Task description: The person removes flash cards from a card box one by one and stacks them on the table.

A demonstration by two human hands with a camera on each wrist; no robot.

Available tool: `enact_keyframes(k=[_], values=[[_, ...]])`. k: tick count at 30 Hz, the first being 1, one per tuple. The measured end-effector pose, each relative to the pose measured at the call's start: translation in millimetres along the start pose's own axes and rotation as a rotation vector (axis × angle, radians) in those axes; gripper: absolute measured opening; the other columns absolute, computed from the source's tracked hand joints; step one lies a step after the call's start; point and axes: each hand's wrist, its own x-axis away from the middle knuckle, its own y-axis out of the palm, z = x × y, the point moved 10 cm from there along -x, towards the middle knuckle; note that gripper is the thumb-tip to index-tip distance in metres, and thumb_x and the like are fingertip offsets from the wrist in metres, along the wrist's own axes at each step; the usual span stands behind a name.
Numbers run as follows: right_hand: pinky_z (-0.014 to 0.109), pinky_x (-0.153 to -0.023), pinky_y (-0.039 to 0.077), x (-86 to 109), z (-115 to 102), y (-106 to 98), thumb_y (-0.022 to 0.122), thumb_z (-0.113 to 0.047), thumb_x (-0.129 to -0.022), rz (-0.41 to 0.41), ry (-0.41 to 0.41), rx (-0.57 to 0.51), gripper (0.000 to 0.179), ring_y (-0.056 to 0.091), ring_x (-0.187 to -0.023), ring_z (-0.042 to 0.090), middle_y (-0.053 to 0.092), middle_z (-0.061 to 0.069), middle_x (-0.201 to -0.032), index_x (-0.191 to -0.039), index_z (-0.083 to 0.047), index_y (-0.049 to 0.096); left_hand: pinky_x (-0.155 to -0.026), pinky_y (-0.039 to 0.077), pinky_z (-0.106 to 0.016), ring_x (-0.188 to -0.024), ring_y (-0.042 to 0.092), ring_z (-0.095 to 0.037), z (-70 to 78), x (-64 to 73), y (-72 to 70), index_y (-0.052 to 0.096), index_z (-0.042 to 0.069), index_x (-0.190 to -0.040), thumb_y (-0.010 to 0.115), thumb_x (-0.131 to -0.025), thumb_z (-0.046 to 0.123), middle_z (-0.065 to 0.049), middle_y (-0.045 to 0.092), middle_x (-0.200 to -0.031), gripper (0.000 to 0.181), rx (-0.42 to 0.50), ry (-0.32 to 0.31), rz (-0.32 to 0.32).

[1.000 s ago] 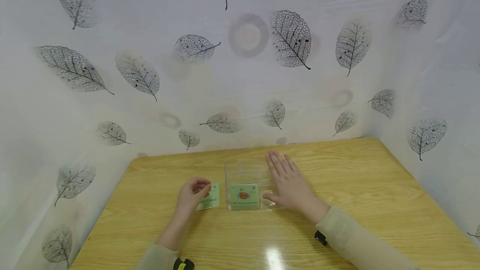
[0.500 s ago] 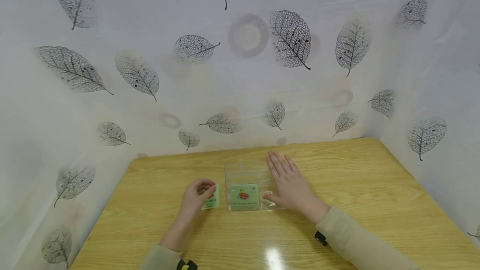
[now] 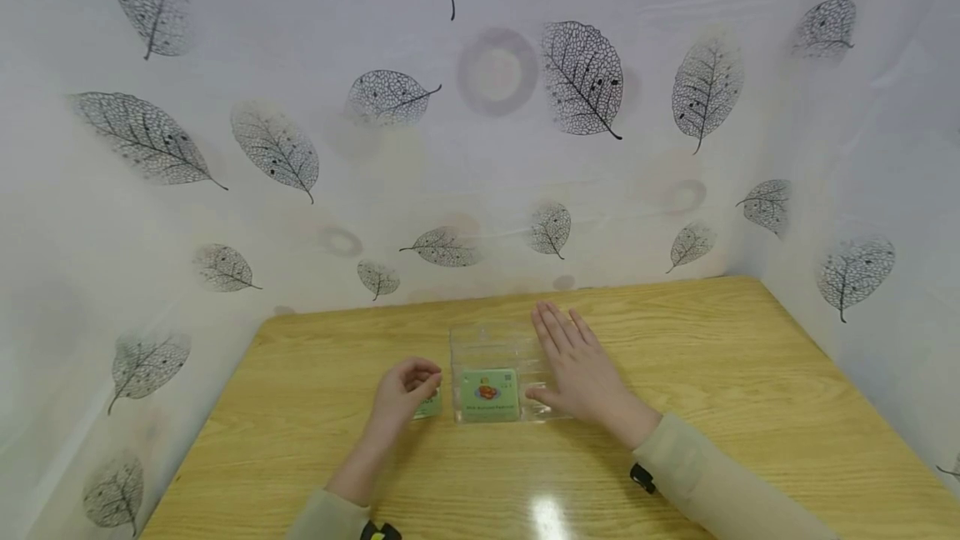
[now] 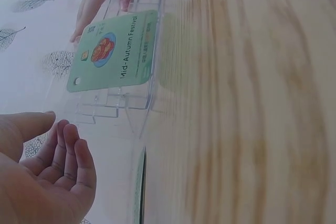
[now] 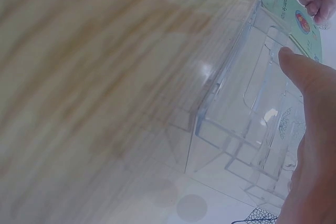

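My left hand (image 3: pixel 397 397) hovers over a green card (image 3: pixel 430 408) lying on the table, hiding most of it. Its fingers are loosely curled, with nothing between thumb and fingertips in the left wrist view. That view shows the card's thin edge (image 4: pixel 139 184) below the hand. To the right is a clear plastic box (image 3: pixel 486 342). A green "Mid-Autumn Festival" card (image 3: pixel 489 407), with a picture of food on a plate, lies in its near left part. My right hand (image 3: pixel 581 373) rests flat on the box's right side, fingers straight, thumb (image 5: pixel 296 66) out toward the card.
The wooden table (image 3: pixel 480 473) runs back to a white curtain (image 3: pixel 495 165) with a leaf print, which also hangs at both sides. Stepped clear walls (image 5: pixel 231 150) divide the inside of the box. A black band (image 3: pixel 642 476) sits at the right wrist.
My left hand has slid a little to the right over the green card, covering more of it and nearing the box. The right hand and the box have stayed put.
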Motion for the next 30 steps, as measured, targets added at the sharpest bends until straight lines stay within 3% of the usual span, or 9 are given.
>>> enact_keyframes(k=[20, 30], values=[[0.055, -0.134, 0.016, 0.5, 0, 1, 0.06, -0.077, -0.091, -0.002, -0.008, 0.005, 0.117, 0.019, -0.164, 0.038, 0.017, 0.022, -0.176, -0.166, 0.004, 0.019, -0.072, 0.061, -0.022, -0.076, 0.064, -0.006, -0.5, 0.4, 14.9, 0.069, -0.01, -0.104, 0.071, -0.096, -0.005, -0.016, 0.071, -0.092, 0.009, 0.022, -0.006, -0.015], [0.055, -0.135, 0.016, 0.7, 0, 1, 0.06, -0.077, -0.092, 0.001, -0.007, 0.0, 0.117, 0.021, -0.164, 0.038, 0.016, 0.021, -0.176, -0.166, 0.003, 0.019, -0.073, 0.061, -0.022, -0.078, 0.064, -0.009, -0.1, 0.9, 20.4, 0.07, -0.008, -0.104, 0.071, -0.097, -0.005, -0.015, 0.07, -0.093, 0.008, 0.031, -0.008, -0.039]])
